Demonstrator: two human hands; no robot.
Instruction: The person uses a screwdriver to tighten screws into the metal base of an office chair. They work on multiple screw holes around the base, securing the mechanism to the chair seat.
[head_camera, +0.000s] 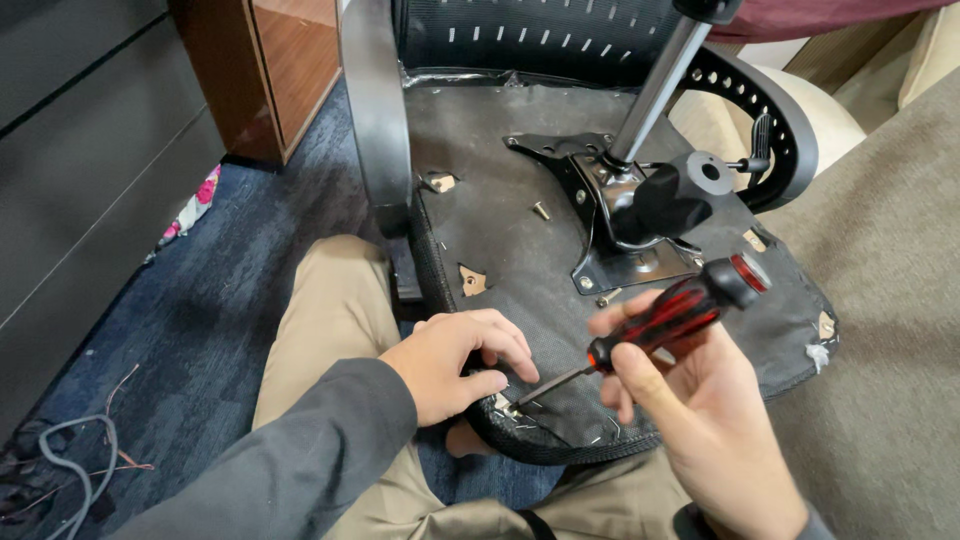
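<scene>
An office chair lies overturned, its black fabric-covered seat underside facing up. My right hand grips a screwdriver with a red and black handle; the metal tip points down-left at the seat's near edge. My left hand rests on that near edge, fingers curled beside the tip. A black metal mounting plate with a silver gas cylinder rises from the middle of the seat.
A loose screw lies on the seat underside. Black armrests curve at both sides. A wooden cabinet stands at back left, loose wires lie on the blue carpet, and a beige rug is to the right.
</scene>
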